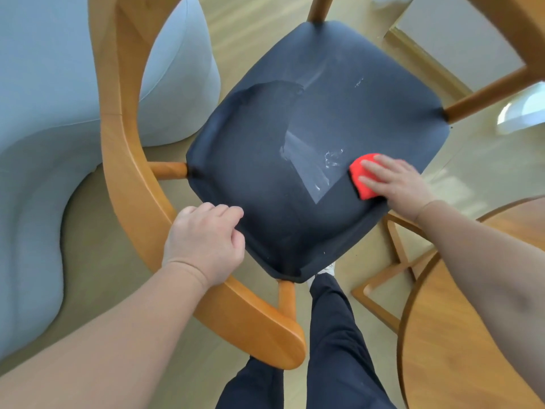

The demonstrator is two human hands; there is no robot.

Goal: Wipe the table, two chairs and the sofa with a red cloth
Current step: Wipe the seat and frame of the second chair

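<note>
Red cloth (361,177), bunched into a small pad, lies on the dark chair seat (295,137) right of centre, near the seat's right edge. Right hand (398,184) presses it flat with straight fingers, covering its right part. Glossy streaks (312,169) sit just left of the cloth. Left hand (203,243), fingers curled, rests on the wooden chair rail (126,149) at lower left of centre; whether it clasps the rail cannot be told.

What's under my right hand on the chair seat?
A red cloth lies under the right hand, pressed on the dark seat. Only its left part shows; the fingers cover the rest.
</note>
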